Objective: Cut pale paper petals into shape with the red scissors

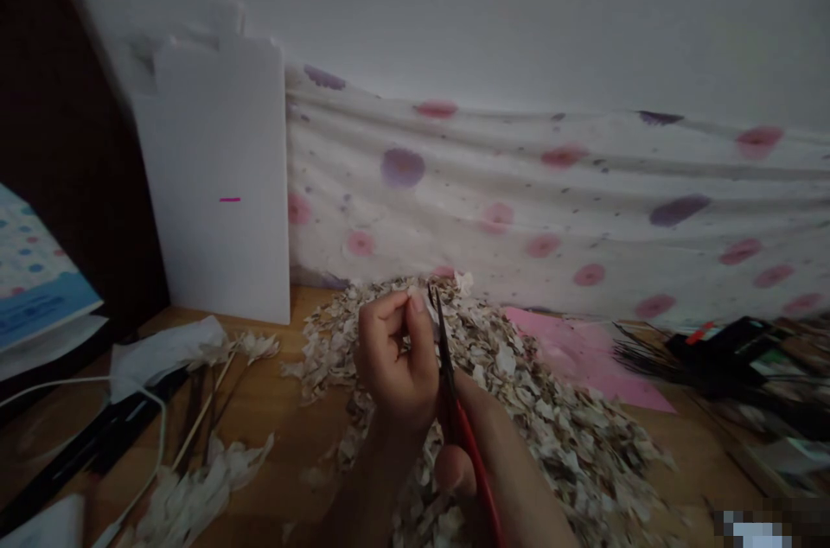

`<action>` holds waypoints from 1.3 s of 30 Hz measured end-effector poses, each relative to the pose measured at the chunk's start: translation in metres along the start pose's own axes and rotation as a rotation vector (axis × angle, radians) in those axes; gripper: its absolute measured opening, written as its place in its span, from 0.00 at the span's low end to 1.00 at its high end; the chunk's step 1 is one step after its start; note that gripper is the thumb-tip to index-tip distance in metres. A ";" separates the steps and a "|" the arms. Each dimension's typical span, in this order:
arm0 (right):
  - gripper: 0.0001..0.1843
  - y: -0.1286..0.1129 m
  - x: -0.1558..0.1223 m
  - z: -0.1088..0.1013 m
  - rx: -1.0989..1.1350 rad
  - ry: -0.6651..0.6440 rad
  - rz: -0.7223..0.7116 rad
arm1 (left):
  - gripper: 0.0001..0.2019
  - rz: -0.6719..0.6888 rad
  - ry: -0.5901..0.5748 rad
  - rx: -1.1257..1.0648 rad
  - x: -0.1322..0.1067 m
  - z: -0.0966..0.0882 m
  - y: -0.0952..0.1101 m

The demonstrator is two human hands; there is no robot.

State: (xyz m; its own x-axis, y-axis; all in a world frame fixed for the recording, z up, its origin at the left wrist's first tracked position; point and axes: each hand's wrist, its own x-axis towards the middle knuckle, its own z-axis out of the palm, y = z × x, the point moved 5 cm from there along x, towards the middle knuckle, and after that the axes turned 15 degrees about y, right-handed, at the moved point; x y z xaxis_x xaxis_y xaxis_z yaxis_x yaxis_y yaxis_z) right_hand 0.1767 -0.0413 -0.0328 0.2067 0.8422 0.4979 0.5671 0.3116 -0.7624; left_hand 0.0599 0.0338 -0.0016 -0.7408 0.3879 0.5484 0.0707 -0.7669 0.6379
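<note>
My left hand (397, 358) is raised over a heap of dry, pale, petal-like flakes (512, 358). Its thumb and index finger pinch a small whitish flake (411, 292), mostly hidden by the fingertips. Just to the right, my right hand (455, 468) holds a pair of scissors (468, 436) with red handles and dark blades. The blades point up and away, beside the left thumb, with their tips slightly apart. Much of the right hand is hidden behind the left wrist and the handles.
On the left lie crumpled white tissue-like pieces (201, 487), thin sticks (206, 410) and a white cable (162, 418). A white board (220, 142) stands behind, beside a flowered cloth (467, 176). To the right are a pink sheet (584, 358) and dark wires (641, 353).
</note>
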 end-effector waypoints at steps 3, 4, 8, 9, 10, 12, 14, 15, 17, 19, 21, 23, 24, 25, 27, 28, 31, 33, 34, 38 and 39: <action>0.40 -0.003 0.007 0.000 0.002 -0.003 -0.006 | 0.02 -0.031 -0.028 -0.003 0.003 0.003 0.001; 0.42 -0.003 0.009 0.001 0.005 -0.007 -0.009 | 0.02 -0.041 -0.036 -0.007 0.004 0.003 0.001; 0.44 -0.001 0.017 0.004 0.004 -0.019 -0.008 | 0.03 -0.064 -0.068 -0.036 0.004 0.006 0.001; 0.44 -0.001 0.017 0.004 0.002 -0.021 -0.005 | 0.03 -0.069 -0.075 -0.035 0.004 0.007 0.001; 0.44 -0.001 0.017 0.004 0.001 -0.025 -0.002 | 0.04 -0.075 -0.081 -0.032 0.003 0.007 0.001; 0.43 -0.002 0.017 0.003 0.002 -0.033 -0.001 | 0.04 -0.081 -0.089 -0.027 0.003 0.007 0.000; 0.43 -0.004 0.017 0.003 0.006 -0.042 -0.002 | 0.04 -0.084 -0.095 -0.027 0.003 0.007 0.000; 0.43 -0.005 0.018 0.003 0.009 -0.046 -0.005 | 0.04 -0.087 -0.097 -0.028 0.003 0.007 0.000; 0.43 -0.006 0.020 0.003 0.011 -0.054 -0.009 | 0.04 -0.096 -0.100 -0.034 0.004 0.008 0.001; 0.43 -0.005 0.023 0.005 0.011 -0.063 -0.015 | 0.05 -0.113 -0.100 -0.051 0.005 0.009 0.002; 0.41 -0.003 0.026 0.006 0.006 -0.073 -0.011 | 0.05 -0.153 -0.099 -0.070 0.005 0.010 0.003; 0.39 -0.002 0.028 0.006 -0.002 -0.084 0.000 | 0.06 -0.210 -0.089 -0.092 0.006 0.010 0.003; 0.39 -0.002 0.029 0.006 -0.006 -0.085 0.011 | 0.07 -0.240 -0.086 -0.104 0.007 0.011 0.003; 0.39 -0.001 0.031 0.006 -0.004 -0.077 0.023 | 0.07 -0.267 -0.090 -0.122 0.007 0.011 0.003; 0.40 -0.002 0.033 0.002 0.021 -0.008 0.052 | 0.08 -0.318 -0.121 -0.166 0.009 0.013 0.004; 0.40 -0.001 0.035 0.000 0.041 0.058 0.077 | 0.09 -0.346 -0.158 -0.183 0.009 0.015 0.005; 0.33 0.004 0.035 -0.010 0.189 0.270 0.188 | 0.10 -0.442 -0.322 -0.188 0.005 0.021 0.007; 0.30 0.008 0.034 -0.014 0.330 0.350 0.271 | 0.09 -0.496 -0.422 -0.156 0.000 0.023 0.007; 0.29 0.010 0.033 -0.015 0.389 0.367 0.293 | 0.09 -0.500 -0.453 -0.140 -0.002 0.024 0.008; 0.26 0.011 0.033 -0.023 0.475 0.383 0.299 | 0.06 -0.308 -0.519 -0.108 -0.005 0.024 0.019; 0.26 0.011 0.033 -0.024 0.488 0.383 0.301 | 0.05 -0.258 -0.540 -0.105 -0.005 0.025 0.022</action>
State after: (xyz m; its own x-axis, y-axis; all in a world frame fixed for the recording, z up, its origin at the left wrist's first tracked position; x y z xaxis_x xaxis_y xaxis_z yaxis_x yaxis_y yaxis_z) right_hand 0.2093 -0.0207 -0.0151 0.6175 0.7360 0.2775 0.0358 0.3261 -0.9446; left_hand 0.0819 0.0275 0.0227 -0.2798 0.7514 0.5976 -0.1525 -0.6494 0.7450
